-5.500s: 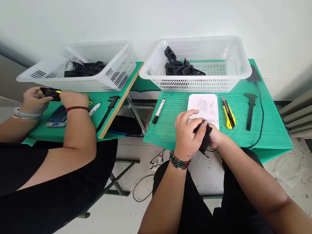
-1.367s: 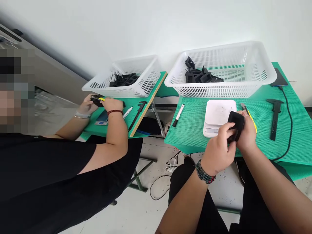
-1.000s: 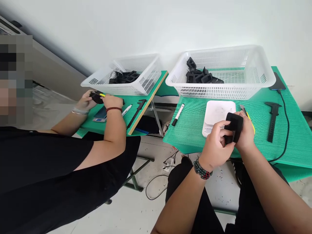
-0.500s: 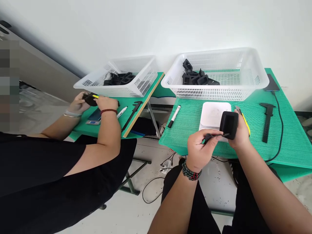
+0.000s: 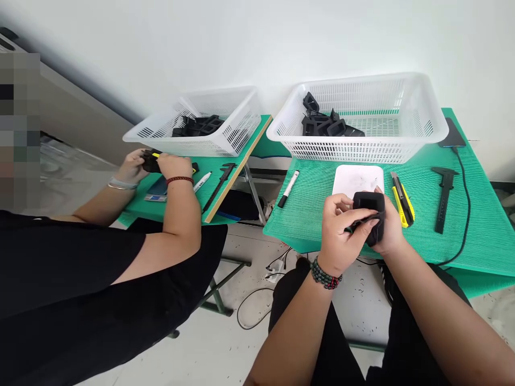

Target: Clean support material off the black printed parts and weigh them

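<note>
My right hand (image 5: 389, 231) holds a black rubber-like part (image 5: 369, 199) with a rectangular hollow, gripping it from the right side over the table. On the wrist of my left hand (image 5: 341, 231) is a beaded bracelet. Its thumb and index finger pinch a thin dark piece against the front of the part; I cannot tell whether that piece is joined to it. A white scale-like tray (image 5: 359, 179) lies just behind the hands. Right of them rests a yellow utility knife (image 5: 402, 202) with its blade partly out.
A white basket (image 5: 358, 147) of black parts stands behind, with a marker (image 5: 288, 188) at left and a caliper (image 5: 445, 198) at right. A co-worker's hands (image 5: 175, 166) handle a black part at the left table, near another basket (image 5: 237, 122). Cables (image 5: 464, 225) trail nearby.
My left hand has moved right and closer to the part, its fingers now over the part's front. My right hand has shifted slightly left and down, uncovering the utility knife.
</note>
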{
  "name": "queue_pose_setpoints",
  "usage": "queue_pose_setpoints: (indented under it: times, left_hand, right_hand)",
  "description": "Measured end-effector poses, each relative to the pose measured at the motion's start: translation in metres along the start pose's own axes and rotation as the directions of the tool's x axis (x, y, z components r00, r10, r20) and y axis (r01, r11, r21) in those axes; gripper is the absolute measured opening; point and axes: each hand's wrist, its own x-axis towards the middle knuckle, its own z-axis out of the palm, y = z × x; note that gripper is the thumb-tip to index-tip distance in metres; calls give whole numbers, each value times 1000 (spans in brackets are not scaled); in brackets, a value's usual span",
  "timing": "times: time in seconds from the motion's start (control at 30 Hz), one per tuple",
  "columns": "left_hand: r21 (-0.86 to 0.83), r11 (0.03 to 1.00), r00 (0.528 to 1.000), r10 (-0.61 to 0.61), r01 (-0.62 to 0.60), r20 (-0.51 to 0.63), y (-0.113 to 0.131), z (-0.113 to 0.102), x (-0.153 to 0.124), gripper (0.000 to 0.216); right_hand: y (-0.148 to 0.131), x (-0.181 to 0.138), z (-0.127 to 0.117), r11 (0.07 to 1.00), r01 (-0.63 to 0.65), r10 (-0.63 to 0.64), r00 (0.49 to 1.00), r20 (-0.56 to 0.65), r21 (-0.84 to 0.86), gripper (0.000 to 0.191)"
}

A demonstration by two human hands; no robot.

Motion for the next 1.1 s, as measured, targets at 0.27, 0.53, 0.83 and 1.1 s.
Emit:
queue_pose_setpoints:
  times: [0.27, 0.53, 0.83, 1.1]
  left_hand:
    - [-163, 837, 850, -500, 523, 162, 1, 7, 0, 54]
    - [-48, 767, 721, -578, 640, 381, 2, 3, 5, 16]
    - [355, 874, 874, -427, 333, 230, 6, -2, 7, 6]
    - [490, 840, 911, -364, 232, 192, 5, -1, 3, 14]
  right_hand:
    - [-12, -6, 0, 951, 203, -187, 978, 88, -234, 48]
    - [-15, -10, -2, 715, 451, -400, 891, 217, -535, 44]
    - [-18, -12, 4, 598, 404, -297, 914, 277, -692, 48]
    - [-22, -11, 4, 666, 323, -170, 943, 285, -673, 53]
